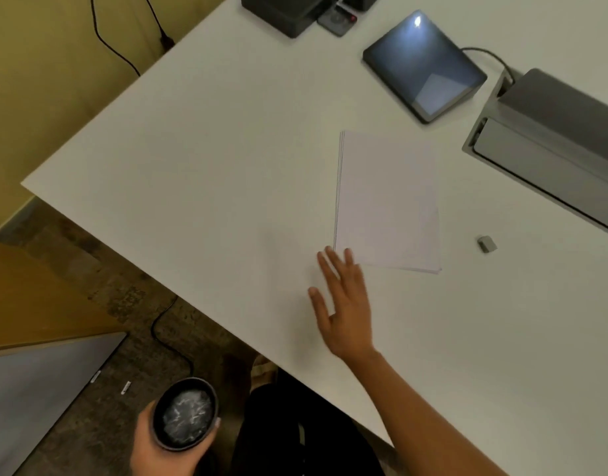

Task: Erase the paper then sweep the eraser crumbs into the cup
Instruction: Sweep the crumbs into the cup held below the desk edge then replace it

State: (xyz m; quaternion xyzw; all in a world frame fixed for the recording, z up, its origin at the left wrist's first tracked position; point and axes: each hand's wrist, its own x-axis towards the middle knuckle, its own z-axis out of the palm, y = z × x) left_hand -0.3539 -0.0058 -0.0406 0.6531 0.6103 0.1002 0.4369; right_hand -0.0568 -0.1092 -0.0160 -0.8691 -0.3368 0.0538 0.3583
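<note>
- Looking down on a white table (209, 149), we are seeing a thin stack of white paper (388, 201) lying flat near its middle.
- Our right hand (343, 314) is stretching out over the bare tabletop, fingers straight and spread, gripping nothing. Its fingertips are reaching the paper's near left corner (whether the palm is touching the table, we cannot tell).
- Our left hand (158, 444) is curling its fingers round a dark round cup (185, 413), holding it upright below the table's near edge and well apart from the paper. Something pale and crinkled is showing inside.
- A small grey eraser (487, 244) is lying on the table to the right of the paper, apart from it, with no hand near.
- No crumbs are showing (too fine and pale for this view), so we are only judging that the sweeping step is in hand.
- We are expecting the crumbs to be light and loose, scattering easily, so the flat side of the hand suits them better than the fingertips.
- The paper is looking light and likely to slide or fan out under a push.
- The cup is looking rigid, best gripped round its wall with the rim tucked just under the table edge.
- A dark tablet (422, 63) is sitting at the far side.
</note>
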